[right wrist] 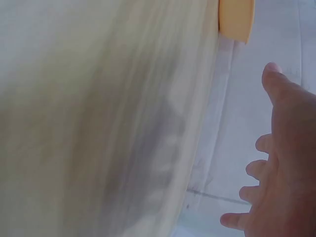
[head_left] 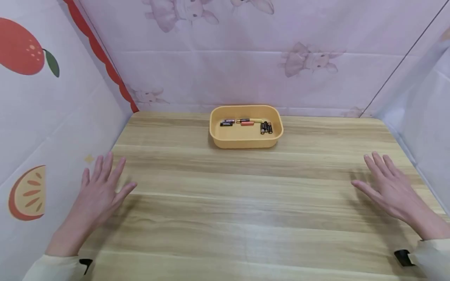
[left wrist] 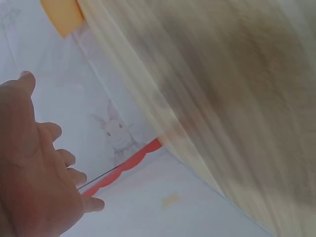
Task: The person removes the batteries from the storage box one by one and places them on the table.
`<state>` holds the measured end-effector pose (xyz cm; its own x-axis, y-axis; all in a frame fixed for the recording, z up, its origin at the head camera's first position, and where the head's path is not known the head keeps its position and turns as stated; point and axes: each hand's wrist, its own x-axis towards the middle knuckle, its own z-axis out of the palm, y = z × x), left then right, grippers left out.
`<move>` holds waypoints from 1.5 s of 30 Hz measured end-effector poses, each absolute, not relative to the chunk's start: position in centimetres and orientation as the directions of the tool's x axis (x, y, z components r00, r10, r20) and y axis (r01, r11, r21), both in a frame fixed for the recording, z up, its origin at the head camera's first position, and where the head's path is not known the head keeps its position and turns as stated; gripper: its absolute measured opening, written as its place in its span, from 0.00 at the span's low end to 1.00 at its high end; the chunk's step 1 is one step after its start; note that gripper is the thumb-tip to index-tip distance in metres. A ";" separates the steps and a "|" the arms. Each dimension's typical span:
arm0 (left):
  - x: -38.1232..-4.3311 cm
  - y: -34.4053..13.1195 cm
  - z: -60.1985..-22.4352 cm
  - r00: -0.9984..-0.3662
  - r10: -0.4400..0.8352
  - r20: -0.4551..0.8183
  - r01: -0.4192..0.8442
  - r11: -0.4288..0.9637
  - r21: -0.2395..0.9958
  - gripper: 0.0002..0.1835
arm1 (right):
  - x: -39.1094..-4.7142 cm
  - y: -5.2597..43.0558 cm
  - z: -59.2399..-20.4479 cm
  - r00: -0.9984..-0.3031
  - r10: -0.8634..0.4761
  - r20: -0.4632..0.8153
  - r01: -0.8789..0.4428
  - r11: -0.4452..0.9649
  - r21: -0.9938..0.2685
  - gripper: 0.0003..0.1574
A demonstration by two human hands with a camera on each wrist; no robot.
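Observation:
My left hand is held out over the left side of the table, its fingers straight and spread, with nothing in it. Over the right side my right hand is likewise spread and holds nothing. Both cast shadows on the wood. At the far middle of the table stands a yellow plastic basin, well away from either hand. Several batteries lie inside it: dark ones at the left, a red one and a yellow one in the middle, and black ones at the right.
The wood-grain table backs onto a pink sheet printed with rabbits. A white sheet with fruit prints borders the left side, and another pale sheet hangs along the right.

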<state>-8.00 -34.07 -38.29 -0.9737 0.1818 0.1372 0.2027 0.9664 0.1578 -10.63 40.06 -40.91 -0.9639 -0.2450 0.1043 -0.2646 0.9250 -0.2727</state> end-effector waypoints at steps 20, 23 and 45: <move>-15.0 -26.7 -35.6 -0.959 0.244 0.143 0.271 0.936 0.223 0.45 | -18.9 31.3 -37.2 -0.921 -0.387 0.045 -0.385 0.887 -0.254 0.56; -16.8 -25.0 -35.7 -0.960 0.249 0.131 0.275 0.930 0.246 0.45 | -20.1 30.2 -37.4 -0.918 -0.395 0.041 -0.392 0.883 -0.259 0.56; -25.1 -16.3 -38.5 -0.967 0.254 0.029 0.232 0.824 0.517 0.49 | -26.4 24.0 -39.4 -0.926 -0.375 0.032 -0.338 0.792 -0.508 0.54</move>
<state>-25.15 -16.29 -38.53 -0.9668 0.2537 0.0293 0.2319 0.8242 0.5166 -26.35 23.95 -39.41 -0.9264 -0.3751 0.0317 -0.3382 0.7924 -0.5076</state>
